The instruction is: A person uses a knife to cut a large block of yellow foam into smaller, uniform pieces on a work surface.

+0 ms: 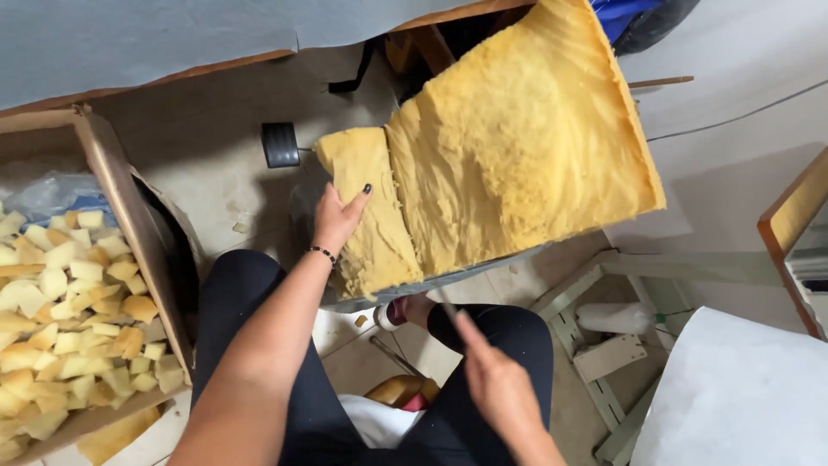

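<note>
Right hand (498, 387): clenching in a grip on a thin blade handle, low by the knees.
Left hand (338, 216): pressing flat, grip released, on the narrow foam strip (366, 216).
Foam slab (517, 138): yellow, spongy, rough-pored, resting tilted ahead; the strip is splitting off its left edge.
Progress: one strip nearly parting; most of the slab is remaining whole.
Cardboard box (129, 207): at left, holding many small foam cubes (78, 311).

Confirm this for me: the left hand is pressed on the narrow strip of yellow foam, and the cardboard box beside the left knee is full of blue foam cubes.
Not quite. The head view shows the left hand on the narrow strip of yellow foam, but the cardboard box beside the left knee holds yellow and cream foam cubes, not blue ones.
</note>
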